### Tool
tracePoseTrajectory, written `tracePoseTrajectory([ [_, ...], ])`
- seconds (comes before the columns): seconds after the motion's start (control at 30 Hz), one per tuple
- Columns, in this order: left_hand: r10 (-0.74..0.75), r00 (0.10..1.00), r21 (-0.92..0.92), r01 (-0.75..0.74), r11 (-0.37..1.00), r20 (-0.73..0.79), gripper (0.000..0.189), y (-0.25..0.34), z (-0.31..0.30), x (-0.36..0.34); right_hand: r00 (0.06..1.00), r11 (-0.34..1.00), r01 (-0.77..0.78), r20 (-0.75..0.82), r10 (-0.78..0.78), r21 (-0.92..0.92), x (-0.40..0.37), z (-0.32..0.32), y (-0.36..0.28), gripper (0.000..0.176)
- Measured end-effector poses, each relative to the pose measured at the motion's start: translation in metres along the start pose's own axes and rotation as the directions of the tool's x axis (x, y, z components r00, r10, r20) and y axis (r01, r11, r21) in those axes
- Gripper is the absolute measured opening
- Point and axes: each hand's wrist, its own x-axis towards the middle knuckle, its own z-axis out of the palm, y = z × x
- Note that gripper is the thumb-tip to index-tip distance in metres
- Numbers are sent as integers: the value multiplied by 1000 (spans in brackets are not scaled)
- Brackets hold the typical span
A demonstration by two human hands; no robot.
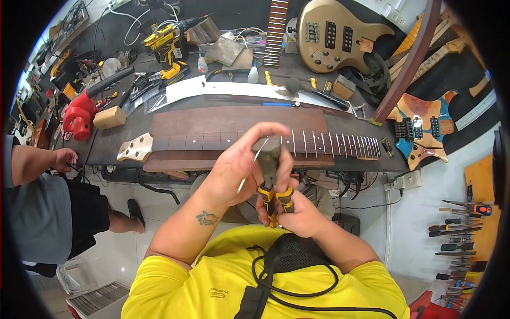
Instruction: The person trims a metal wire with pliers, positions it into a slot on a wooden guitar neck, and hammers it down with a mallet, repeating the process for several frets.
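Observation:
My right hand (304,213) is closed around the yellow-and-black handles of a pair of pliers (270,162), jaws upward. My left hand (234,167) is curled beside the pliers' head, with thin pieces of fret wire (241,185) poking out of it. Whether the jaws bite on a wire is hidden. Behind my hands lies a bass neck (212,141) with a pale headstock (135,147) on the left. Metal frets show across its right part; the left part of the fingerboard has bare slots. The neck rests over a brown board (180,118).
A yellow drill (164,48), a white strip (186,89) and a red tool (79,114) lie on the bench. A gold bass body (340,34) and a blue-and-wood guitar body (422,127) are at right. Another person's hand (65,158) is at the left bench edge.

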Motion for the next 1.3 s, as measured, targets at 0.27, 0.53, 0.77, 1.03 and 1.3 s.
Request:
tracePoseTrajectory([
  [0.27, 543, 778, 824, -508, 250, 315, 21, 25, -2, -2, 999, 991, -35, 24, 32, 132, -1, -1, -16, 59],
  [0.53, 573, 759, 818, -519, 248, 308, 33, 23, 21, 1, 994, 991, -89, 78, 81, 97, -2, 0, -26, 67],
  [0.77, 546, 710, 877, -470, -103, 444, 24, 32, -4, 7, 997, 962, -64, 64, 49, 264, -4, 0, -20, 58],
  [1.03, 564, 818, 992, 53, 116, -110, 13, 50, 29, -11, 995, 993, 88, -52, -84, 79, -3, -6, -11, 48],
  [1.3, 574, 814, 996, 78, 49, -92, 24, 38, 33, -23, 942, 804, 155, -159, -296, -575, -6, -2, -26, 60],
])
